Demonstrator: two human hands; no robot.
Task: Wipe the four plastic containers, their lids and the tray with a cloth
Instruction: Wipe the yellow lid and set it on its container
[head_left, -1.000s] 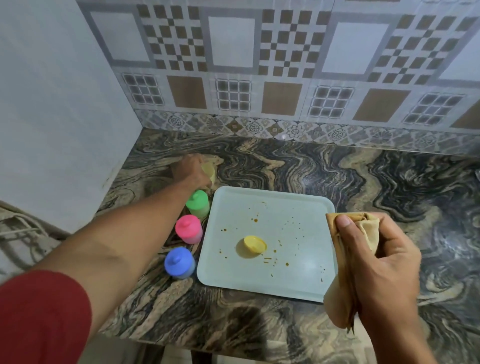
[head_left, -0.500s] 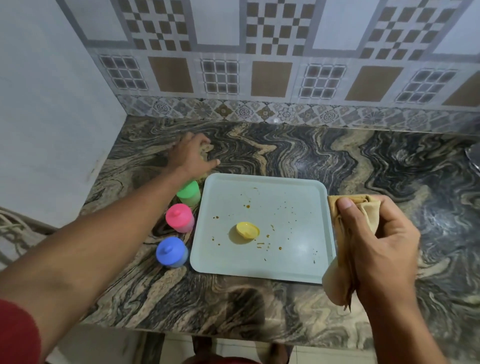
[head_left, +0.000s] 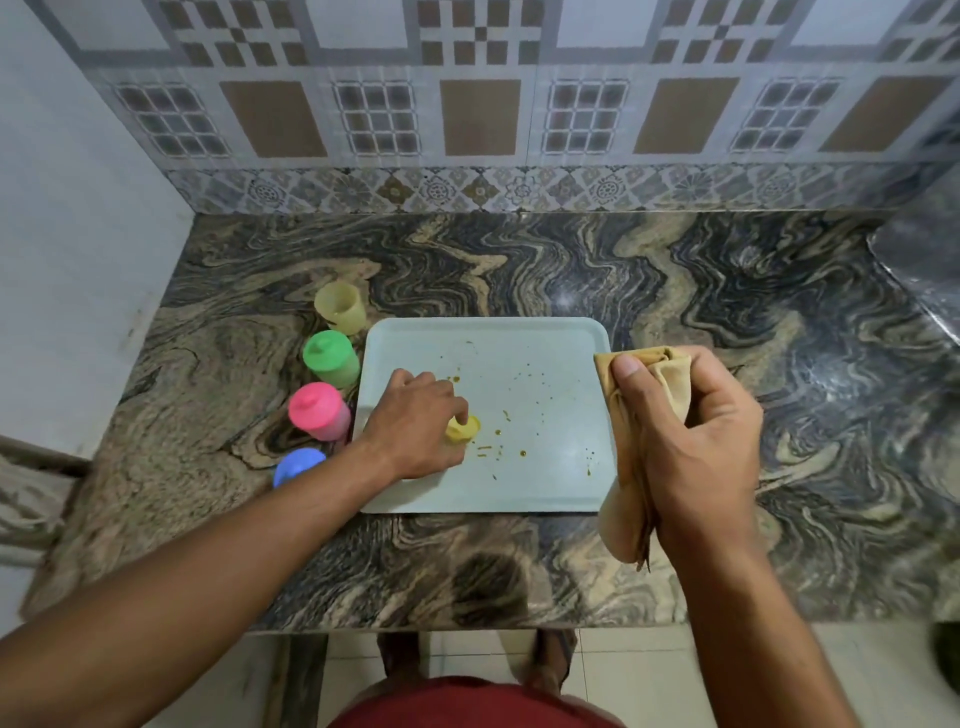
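A pale tray (head_left: 540, 358) with brown specks lies on the counter. On it sits a yellow lid (head_left: 464, 429), and my left hand (head_left: 415, 426) pinches it with curled fingers. Left of the tray stand a lidless yellow container (head_left: 340, 306), a green container (head_left: 330, 358), a pink one (head_left: 318, 411) and a blue one (head_left: 297, 466), the last three with lids on. My right hand (head_left: 696, 441) grips a bunched tan cloth (head_left: 639, 447) over the tray's right edge.
The marbled counter (head_left: 727, 291) ends at a tiled back wall and a plain wall on the left. A grey rounded object (head_left: 924, 270) shows at the far right. Floor tiles and my feet appear below the front edge.
My left hand left the yellow container at the back left and came onto the tray, where it now pinches the yellow lid. The right hand kept hold of the cloth.
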